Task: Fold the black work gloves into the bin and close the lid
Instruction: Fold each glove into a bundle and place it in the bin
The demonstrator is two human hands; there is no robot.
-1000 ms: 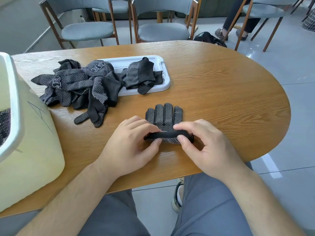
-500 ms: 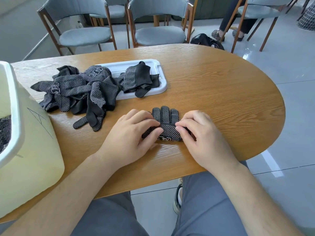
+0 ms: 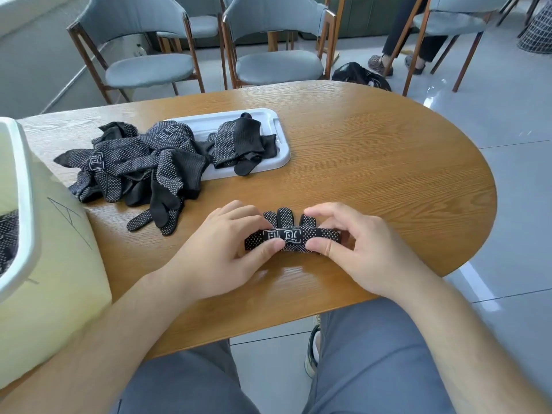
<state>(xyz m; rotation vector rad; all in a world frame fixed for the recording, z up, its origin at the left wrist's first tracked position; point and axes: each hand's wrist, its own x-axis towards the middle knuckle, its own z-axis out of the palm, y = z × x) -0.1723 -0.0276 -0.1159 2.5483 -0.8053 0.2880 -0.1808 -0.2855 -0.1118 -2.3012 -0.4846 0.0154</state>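
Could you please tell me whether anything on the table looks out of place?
Yes: the tangled heap of black dotted work gloves spills off the white plastic tray onto the oval wooden table, unfolded.

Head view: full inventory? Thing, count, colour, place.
table: one, wood, oval
bin: one, pale yellow, white rim, table's left end
tray: one, white, far side of table
loose gloves: pile, black dotted, table left, spilling onto tray
folded glove: one, black dotted, near table edge
chairs: several, grey-blue, beyond table
bag: one, black, floor beyond table
other person: one, dark trousers, seated far right
left hand: pinches folded glove
right hand: pinches folded glove
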